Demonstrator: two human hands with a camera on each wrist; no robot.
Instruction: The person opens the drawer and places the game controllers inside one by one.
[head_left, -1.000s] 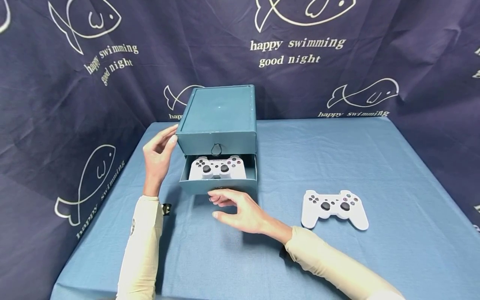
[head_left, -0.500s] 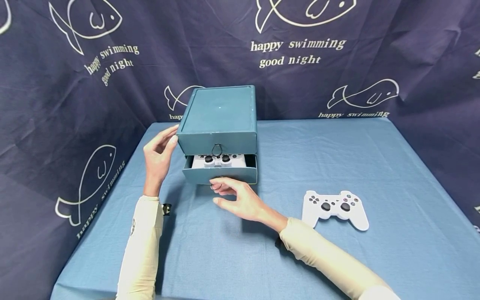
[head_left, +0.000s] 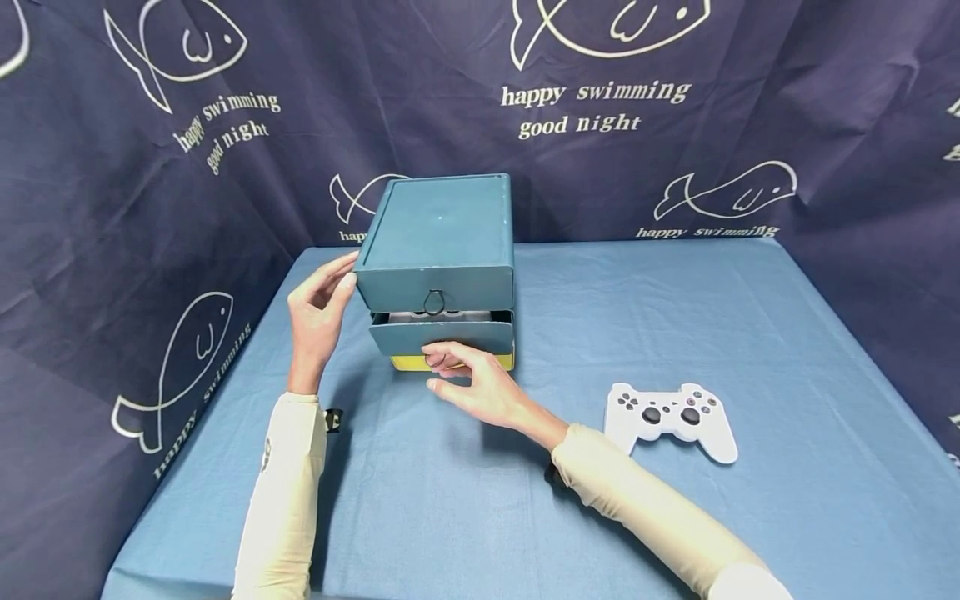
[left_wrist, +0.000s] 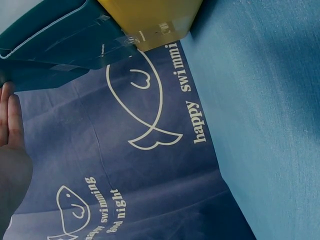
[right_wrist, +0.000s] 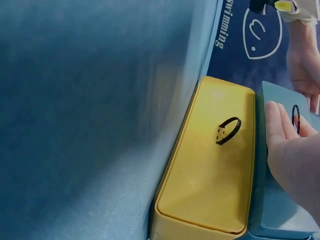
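A teal box of stacked drawers (head_left: pixel 442 225) stands at the back of the table. My left hand (head_left: pixel 315 312) touches its upper left side near the front corner, fingers fairly straight. Below the top drawer, the middle teal drawer (head_left: pixel 401 337) juts out slightly. A thin strip of a white game controller (head_left: pixel 467 316) shows inside it. My right hand (head_left: pixel 483 387) rests its extended fingers (right_wrist: pixel 274 122) on that drawer's front, beside its black loop pull (right_wrist: pixel 296 119). A second white game controller (head_left: pixel 670 417) lies on the table to the right.
Under the middle drawer sits a yellow drawer (right_wrist: pixel 205 170) with a black loop pull (right_wrist: pixel 231 131). The top drawer also has a loop pull (head_left: pixel 433 302). A blue cloth (head_left: pixel 570 317) covers the table. Dark printed curtains (head_left: pixel 585 183) hang behind and at both sides.
The middle drawer has slid inward, covering most of the controller in it and exposing the yellow drawer beneath. My right hand has moved forward with it. The left hand has stayed in place.
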